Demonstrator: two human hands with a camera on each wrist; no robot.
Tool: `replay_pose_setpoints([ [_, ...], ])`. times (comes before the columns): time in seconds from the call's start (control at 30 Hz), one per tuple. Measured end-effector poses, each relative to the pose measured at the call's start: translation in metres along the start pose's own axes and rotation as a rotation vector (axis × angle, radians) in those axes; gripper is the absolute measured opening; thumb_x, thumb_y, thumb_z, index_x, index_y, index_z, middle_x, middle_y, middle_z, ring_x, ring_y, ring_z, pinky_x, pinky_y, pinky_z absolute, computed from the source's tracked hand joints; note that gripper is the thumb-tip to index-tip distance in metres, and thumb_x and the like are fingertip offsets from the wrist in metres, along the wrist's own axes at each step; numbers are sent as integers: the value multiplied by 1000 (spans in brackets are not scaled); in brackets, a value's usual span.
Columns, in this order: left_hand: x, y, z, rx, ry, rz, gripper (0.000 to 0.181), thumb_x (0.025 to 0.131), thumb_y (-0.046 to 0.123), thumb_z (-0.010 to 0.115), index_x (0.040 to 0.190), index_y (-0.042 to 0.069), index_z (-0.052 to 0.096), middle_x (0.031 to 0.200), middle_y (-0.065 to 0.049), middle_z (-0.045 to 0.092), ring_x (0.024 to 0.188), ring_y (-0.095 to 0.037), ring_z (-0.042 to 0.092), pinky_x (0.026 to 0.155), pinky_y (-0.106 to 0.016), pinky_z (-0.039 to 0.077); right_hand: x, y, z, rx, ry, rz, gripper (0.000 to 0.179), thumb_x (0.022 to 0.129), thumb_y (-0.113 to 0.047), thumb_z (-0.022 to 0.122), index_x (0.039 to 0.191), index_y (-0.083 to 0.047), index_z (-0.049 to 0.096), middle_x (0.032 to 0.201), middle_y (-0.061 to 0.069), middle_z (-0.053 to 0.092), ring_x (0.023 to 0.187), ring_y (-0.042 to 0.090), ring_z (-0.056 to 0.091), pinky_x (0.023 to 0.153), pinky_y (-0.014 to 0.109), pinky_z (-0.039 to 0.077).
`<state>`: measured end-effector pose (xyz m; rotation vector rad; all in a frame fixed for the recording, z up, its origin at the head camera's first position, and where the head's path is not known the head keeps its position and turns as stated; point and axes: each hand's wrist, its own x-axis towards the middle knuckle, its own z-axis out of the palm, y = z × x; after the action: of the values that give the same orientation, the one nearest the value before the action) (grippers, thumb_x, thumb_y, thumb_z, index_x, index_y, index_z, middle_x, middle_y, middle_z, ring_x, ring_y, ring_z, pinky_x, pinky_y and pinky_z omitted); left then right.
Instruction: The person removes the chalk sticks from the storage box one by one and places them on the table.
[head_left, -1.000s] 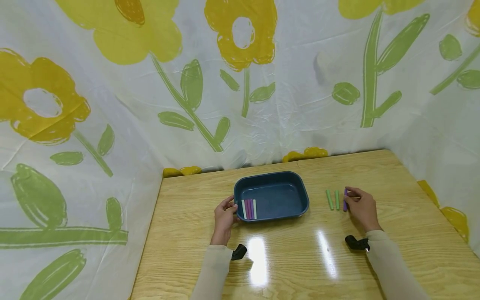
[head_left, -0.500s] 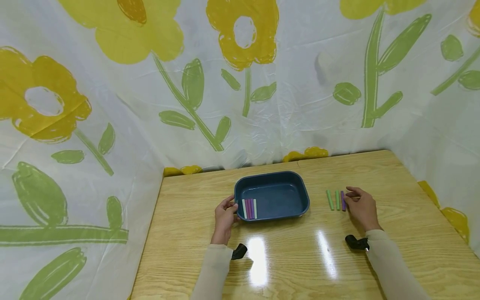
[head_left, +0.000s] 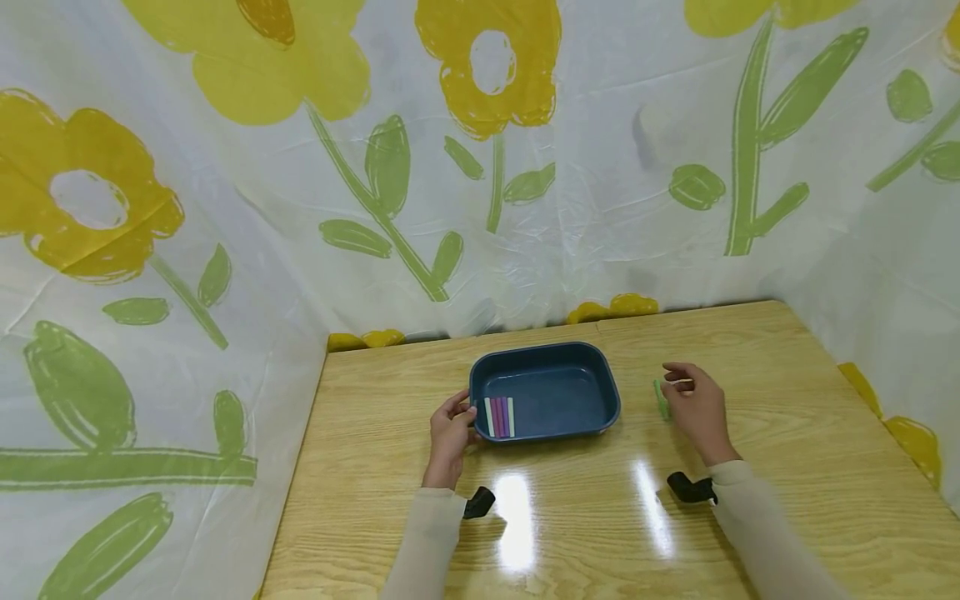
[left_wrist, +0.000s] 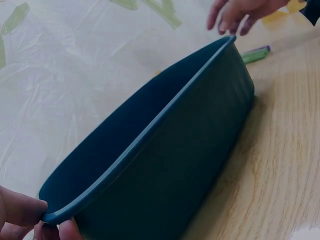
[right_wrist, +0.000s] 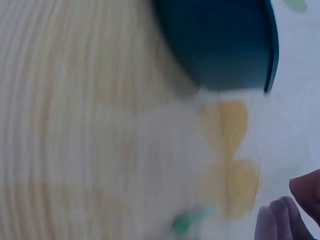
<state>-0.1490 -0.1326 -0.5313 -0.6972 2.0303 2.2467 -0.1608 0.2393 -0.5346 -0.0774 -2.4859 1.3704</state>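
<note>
My left hand (head_left: 450,433) grips the left end of a dark blue tray (head_left: 562,398), thumb on one side of the rim and fingers on the other, as the left wrist view shows. Inside the tray, white and purple chalk sticks (head_left: 499,417) lie side by side at the left end. Right of the tray, my right hand (head_left: 699,412) hovers over loose chalk with nothing in its loosely bent fingers. One green chalk stick (head_left: 661,400) shows at its left. A purple chalk stick (left_wrist: 267,48) beside green chalk appears in the left wrist view; the head view hides it behind the hand.
The wooden table (head_left: 585,517) carries the tray near its back edge. A white sheet with printed flowers (head_left: 600,208) stands behind and along both sides. A black wrist camera (head_left: 480,503) sits on the left wrist, another (head_left: 690,488) on the right.
My right hand slid the purple chalk stick left, close to the green ones, let it go, and moved left and up over the row. The left hand has stayed on the tray.
</note>
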Motion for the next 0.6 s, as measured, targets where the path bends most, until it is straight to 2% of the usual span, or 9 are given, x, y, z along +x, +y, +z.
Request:
replay_pose_setpoints([
  [0.33, 1, -3, 0, 4, 5, 7, 42, 103, -3, 58, 145, -3, 59, 115, -11, 54, 88, -21, 59, 57, -22, 51, -2, -29, 37, 107, 1, -72, 27, 98, 6, 67, 125, 7, 69, 109, 24, 69, 87, -4, 57, 74, 6, 46],
  [0.6, 2, -3, 0, 12, 22, 5, 41, 102, -4, 58, 143, -1, 62, 115, -13, 54, 88, -22, 59, 58, -21, 52, -5, -46, 65, 231, -41, -91, 26, 98, 9, 65, 124, 8, 68, 107, 24, 68, 88, 7, 61, 72, 10, 51],
])
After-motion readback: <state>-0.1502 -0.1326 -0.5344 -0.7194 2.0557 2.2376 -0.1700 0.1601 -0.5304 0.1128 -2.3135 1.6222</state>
